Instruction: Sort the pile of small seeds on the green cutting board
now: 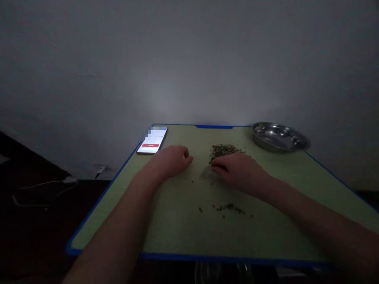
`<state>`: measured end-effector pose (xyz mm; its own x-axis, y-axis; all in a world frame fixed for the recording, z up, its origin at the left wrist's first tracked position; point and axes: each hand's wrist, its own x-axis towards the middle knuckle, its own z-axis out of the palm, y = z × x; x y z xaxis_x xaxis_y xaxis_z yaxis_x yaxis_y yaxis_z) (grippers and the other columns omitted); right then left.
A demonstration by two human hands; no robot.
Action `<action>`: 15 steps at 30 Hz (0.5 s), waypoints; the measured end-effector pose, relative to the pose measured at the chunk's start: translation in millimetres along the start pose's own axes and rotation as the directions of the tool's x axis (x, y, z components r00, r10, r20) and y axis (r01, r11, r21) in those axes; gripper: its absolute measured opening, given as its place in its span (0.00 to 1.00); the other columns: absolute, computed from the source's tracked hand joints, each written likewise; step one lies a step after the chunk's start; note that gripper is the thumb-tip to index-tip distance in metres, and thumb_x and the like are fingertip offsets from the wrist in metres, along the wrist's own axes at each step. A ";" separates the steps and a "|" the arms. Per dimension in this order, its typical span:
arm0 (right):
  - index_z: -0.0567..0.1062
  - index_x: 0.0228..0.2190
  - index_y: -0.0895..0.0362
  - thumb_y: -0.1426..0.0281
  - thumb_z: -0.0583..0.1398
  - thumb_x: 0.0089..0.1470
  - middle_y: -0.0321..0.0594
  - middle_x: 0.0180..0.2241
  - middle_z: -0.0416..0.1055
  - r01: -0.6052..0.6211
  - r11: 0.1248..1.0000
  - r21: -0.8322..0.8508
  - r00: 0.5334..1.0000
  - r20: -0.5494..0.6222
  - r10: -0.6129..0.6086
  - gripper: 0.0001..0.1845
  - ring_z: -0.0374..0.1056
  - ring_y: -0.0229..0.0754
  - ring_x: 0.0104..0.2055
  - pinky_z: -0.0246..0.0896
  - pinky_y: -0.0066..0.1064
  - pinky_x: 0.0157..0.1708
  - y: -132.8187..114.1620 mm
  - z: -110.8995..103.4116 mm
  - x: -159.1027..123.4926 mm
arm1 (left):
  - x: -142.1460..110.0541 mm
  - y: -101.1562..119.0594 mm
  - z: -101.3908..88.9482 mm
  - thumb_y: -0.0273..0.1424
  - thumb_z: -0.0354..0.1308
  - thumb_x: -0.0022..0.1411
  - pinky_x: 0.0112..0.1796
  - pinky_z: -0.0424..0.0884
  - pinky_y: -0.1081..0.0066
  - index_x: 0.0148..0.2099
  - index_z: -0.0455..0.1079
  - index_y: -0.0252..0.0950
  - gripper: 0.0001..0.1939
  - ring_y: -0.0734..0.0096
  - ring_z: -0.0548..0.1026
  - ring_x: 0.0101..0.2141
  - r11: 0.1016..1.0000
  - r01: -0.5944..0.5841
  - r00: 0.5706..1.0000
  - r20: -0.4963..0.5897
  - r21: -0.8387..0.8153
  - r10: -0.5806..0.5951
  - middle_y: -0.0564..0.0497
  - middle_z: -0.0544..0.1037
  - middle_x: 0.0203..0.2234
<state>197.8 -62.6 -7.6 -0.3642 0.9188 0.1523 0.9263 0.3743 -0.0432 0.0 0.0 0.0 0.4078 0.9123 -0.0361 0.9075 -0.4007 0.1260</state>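
Observation:
My left hand [174, 159] rests low over the table, left of a pile of small dark seeds or beans [224, 150]. Its fingers are curled and the thumb is close to them; anything held there is hidden. Close to the pile's near side, my right hand [237, 169] has thumb and fingers drawn together in a pinch, and what is between them is too small or dark to make out. Just left of its fingertips a pale, see-through patch [206, 173] shows faintly. Nearer to me lies a smaller scatter of the same dark pieces [231, 208].
The pale green table [177, 232] has a blue edge and stands against a wall. A lit phone [152, 141] lies at its back left. A shallow steel bowl [280, 137] sits at the back right. A cable [41, 184] runs at the left, beyond the table.

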 end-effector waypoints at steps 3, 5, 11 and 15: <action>0.78 0.34 0.53 0.66 0.54 0.56 0.38 0.31 0.77 0.074 0.996 0.059 0.997 0.016 -0.075 0.12 0.69 0.41 0.32 0.51 0.30 0.28 -5.9 2.6 14.8 | -0.3 -2.8 1.4 0.43 0.45 0.58 0.31 0.65 0.69 0.39 0.72 0.38 0.19 0.65 0.73 0.31 1.000 -0.024 1.000 0.000 0.001 0.024 0.46 0.78 0.35; 0.78 0.34 0.53 0.66 0.55 0.56 0.38 0.31 0.77 0.134 0.987 0.091 0.991 0.017 -0.136 0.12 0.68 0.40 0.32 0.51 0.29 0.29 -10.3 4.6 22.8 | 0.0 -5.0 1.9 0.44 0.44 0.59 0.31 0.65 0.69 0.40 0.72 0.39 0.20 0.66 0.73 0.31 1.000 -0.014 1.000 -0.008 0.015 0.014 0.46 0.78 0.34; 0.78 0.32 0.54 0.67 0.56 0.56 0.40 0.28 0.76 0.288 0.952 0.100 0.957 -0.007 -0.289 0.11 0.67 0.41 0.33 0.52 0.29 0.30 -22.3 5.7 32.1 | 0.7 -10.0 1.1 0.44 0.44 0.59 0.30 0.64 0.69 0.41 0.71 0.38 0.20 0.65 0.73 0.31 0.990 0.111 0.992 -0.076 0.090 -0.104 0.46 0.78 0.34; 0.78 0.32 0.55 0.69 0.56 0.55 0.39 0.31 0.76 0.373 0.897 0.237 0.921 0.020 -0.388 0.10 0.68 0.38 0.33 0.55 0.27 0.33 -22.8 2.5 31.5 | 0.8 -10.6 1.5 0.44 0.45 0.59 0.30 0.64 0.69 0.41 0.71 0.38 0.20 0.65 0.73 0.31 0.991 0.108 0.992 -0.071 0.082 -0.102 0.46 0.78 0.35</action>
<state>164.9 -42.0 -4.3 -0.6970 0.7039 0.1369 0.6724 0.7079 -0.2162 -9.2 4.8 -2.8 0.3051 0.9521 0.0218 0.9513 -0.3057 0.0395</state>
